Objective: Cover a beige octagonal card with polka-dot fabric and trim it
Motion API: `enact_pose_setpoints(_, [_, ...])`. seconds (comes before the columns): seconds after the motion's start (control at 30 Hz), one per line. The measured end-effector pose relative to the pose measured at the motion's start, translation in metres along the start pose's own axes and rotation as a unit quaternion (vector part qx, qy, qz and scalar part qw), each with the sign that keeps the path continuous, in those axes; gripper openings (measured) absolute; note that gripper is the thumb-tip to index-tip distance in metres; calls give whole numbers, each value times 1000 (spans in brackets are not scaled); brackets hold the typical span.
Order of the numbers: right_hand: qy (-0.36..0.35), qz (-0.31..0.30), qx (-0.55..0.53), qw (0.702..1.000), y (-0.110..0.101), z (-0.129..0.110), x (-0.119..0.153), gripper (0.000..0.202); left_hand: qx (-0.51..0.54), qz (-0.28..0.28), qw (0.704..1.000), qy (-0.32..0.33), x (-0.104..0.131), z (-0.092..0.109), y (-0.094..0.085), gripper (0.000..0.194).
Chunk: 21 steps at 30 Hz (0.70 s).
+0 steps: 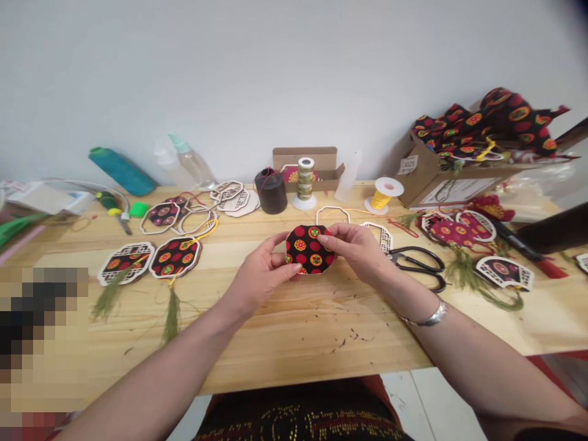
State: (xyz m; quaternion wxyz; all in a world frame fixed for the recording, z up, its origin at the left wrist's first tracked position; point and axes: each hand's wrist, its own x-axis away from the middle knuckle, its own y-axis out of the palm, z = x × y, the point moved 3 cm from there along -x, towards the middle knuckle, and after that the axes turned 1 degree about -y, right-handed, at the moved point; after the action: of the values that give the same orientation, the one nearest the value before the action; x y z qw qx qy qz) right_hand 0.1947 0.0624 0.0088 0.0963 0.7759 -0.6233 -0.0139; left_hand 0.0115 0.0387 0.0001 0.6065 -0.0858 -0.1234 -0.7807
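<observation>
Mid-frame, a black fabric-covered piece [310,250] turns its flowered face to the camera; which axis is longer I cannot tell. A pale wooden table [275,343] spans the frame beneath a plain wall [220,86], with tasselled pendants [176,257] at left, scissors [422,249] right of centre and a cardboard box [441,184] upper right. The left hand [265,268] pinches the piece's left edge; the right hand [356,248] pinches its upper right, thumb on the fabric.

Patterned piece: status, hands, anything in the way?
Left hand and right hand gripping patterned piece from opposite sides. Piece's red-dotted black face showing. Middle unobstructed; black scissors close by right hand.
</observation>
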Motion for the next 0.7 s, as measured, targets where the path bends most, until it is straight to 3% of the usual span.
enact_pose_setpoints(0.13, [8, -11, 34, 999, -1, 2, 0, 28, 41, 25, 999, 23, 0, 3, -3, 77])
enact_pose_setpoints(0.43, [34, -67, 77, 994, 0, 1, 3, 32, 106, 146, 982, 64, 1, 12, -9, 77])
enact_pose_setpoints(0.7, [33, -66, 63, 995, 0, -3, 4, 36, -7, 111, 990, 88, 8, 17, -5, 75])
